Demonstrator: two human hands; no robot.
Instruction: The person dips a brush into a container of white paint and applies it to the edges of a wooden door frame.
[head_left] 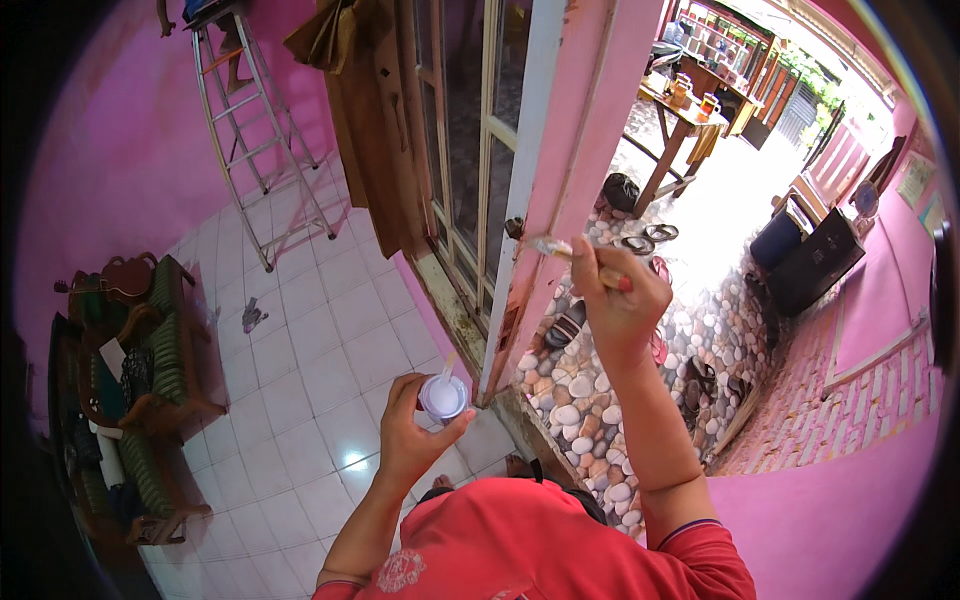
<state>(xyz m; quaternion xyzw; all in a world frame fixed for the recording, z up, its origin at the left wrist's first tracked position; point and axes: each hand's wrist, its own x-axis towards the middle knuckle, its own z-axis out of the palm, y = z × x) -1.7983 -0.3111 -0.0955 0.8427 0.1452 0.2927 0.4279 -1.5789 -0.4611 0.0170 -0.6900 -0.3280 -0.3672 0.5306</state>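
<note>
My right hand [620, 290] grips a small paintbrush [565, 250] by its yellow-and-red handle, the bristles at the pink edge of the door frame [540, 190], just right of a dark metal fitting [514, 228]. Below and to the left, my left hand [420, 430] is closed around a clear plastic cup [445, 398] of white liquid with a pale stick standing in it. To the left of the frame is a glazed window [455, 170] with cream bars.
A person's legs [237, 70] are on an aluminium ladder [250, 150] at upper left. A green-striped sofa [165, 390] holds a guitar [130, 280]. Outside, shoes [565, 325] lie on pebbled flooring; a table [680, 110] and a black box [815, 265] stand beyond.
</note>
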